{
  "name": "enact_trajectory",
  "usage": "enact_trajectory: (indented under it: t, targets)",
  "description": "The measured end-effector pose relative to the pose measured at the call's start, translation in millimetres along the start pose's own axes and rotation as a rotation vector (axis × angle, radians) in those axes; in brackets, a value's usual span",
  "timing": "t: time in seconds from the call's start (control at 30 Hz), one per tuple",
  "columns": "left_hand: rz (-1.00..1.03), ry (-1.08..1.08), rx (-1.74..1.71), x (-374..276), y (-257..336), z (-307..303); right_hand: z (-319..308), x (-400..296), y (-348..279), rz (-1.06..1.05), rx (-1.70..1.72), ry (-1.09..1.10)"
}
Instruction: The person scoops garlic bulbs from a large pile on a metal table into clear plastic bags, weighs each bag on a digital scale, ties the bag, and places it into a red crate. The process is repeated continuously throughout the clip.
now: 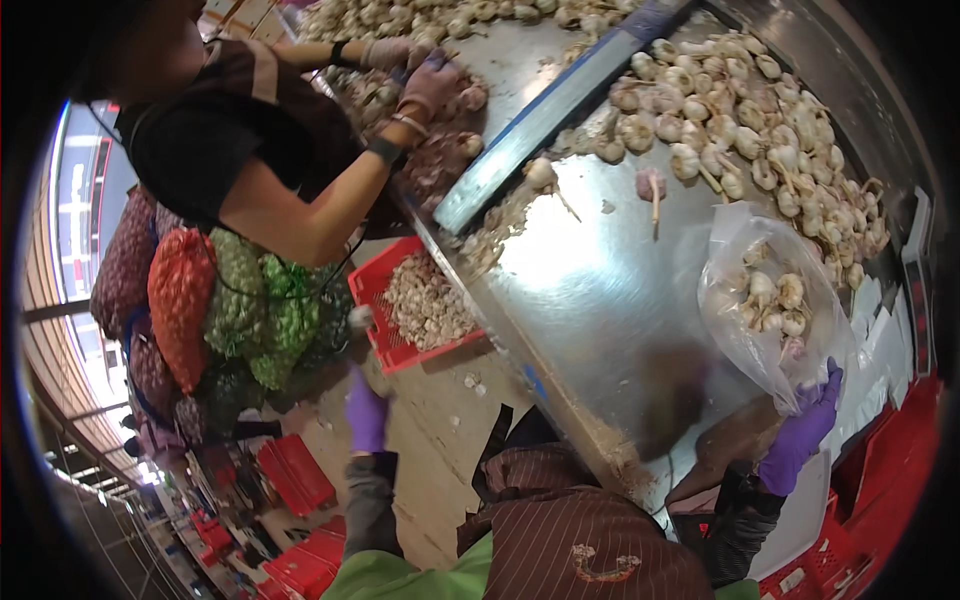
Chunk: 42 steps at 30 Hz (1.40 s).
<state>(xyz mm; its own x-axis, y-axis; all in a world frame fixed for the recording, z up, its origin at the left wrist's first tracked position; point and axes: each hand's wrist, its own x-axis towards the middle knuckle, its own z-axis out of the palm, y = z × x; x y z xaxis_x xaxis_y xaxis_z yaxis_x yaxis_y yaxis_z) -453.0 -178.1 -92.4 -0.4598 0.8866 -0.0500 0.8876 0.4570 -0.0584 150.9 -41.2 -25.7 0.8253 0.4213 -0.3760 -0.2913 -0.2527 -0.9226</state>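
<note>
My right hand, in a purple glove, grips the gathered end of a clear plastic bag. Several garlic bulbs lie inside the bag, which rests on the metal table. My left hand, also gloved in purple, is blurred and hangs over the floor beyond the table's left edge. Nothing shows in it, and its fingers look extended. Just above it, a small pale blurred thing, perhaps a garlic bulb, appears by the corner of a red crate of garlic.
A metal-faced divider bar crosses the table. Beyond it a co-worker's gloved hands handle garlic. A large garlic pile covers the far right, near white plastic sheets. Filled mesh sacks and red crates stand left.
</note>
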Motion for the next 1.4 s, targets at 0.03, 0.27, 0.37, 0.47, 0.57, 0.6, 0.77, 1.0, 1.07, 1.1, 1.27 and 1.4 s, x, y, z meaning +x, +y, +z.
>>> enact_trajectory:
  t: [0.03, 0.27, 0.37, 0.47, 0.57, 0.6, 0.77, 1.0, 1.07, 1.1, 1.27, 1.4]
  targets:
    - [-0.107, -0.268, 0.063, -60.3, -29.0, 52.9, 1.0, -0.8, 2.5, 0.034, 0.07, -0.008]
    - [-0.269, 0.241, -0.485, -0.8, 73.0, 30.9, -40.7, 15.0, 1.9, -0.159, -0.212, -0.102]
    - [0.131, 0.545, -0.845, 73.6, 191.7, -62.9, -28.8, 8.1, 4.0, -0.809, -0.722, -0.193]
    - [0.554, 0.301, -0.817, 121.0, 312.6, -109.8, -9.3, -29.2, -18.2, -0.296, -0.043, -0.234]
    - [0.873, 0.077, -0.566, 168.9, 405.3, -80.8, -24.2, -44.8, -49.2, -0.194, -0.079, -0.173]
    - [0.828, -0.007, -0.495, 191.9, 422.9, -58.3, -34.7, -42.8, -48.5, -0.283, -0.118, -0.166]
    - [0.812, -0.15, -0.405, 202.6, 511.6, -37.5, -83.4, -29.2, -39.0, 0.011, -0.038, 0.054]
    - [0.712, 0.159, -0.765, 171.4, 520.8, -1.1, -80.5, -25.7, -39.3, 0.068, 0.016, 0.03]
    - [0.6, -0.056, -1.032, 191.5, 502.0, 8.6, -80.0, -26.8, -45.2, 0.078, 0.016, 0.061]
    - [0.481, -0.268, -1.25, 190.9, 498.7, -2.1, -79.0, -24.8, -48.1, 0.075, 0.022, 0.084]
    - [0.762, -1.294, -1.396, 20.4, 512.8, -139.2, -48.6, -21.7, -26.3, -0.068, -0.095, 0.003]
    - [1.478, -0.94, -0.93, -25.0, 540.8, -64.0, -24.0, -28.9, -47.1, -0.226, -0.205, 0.038]
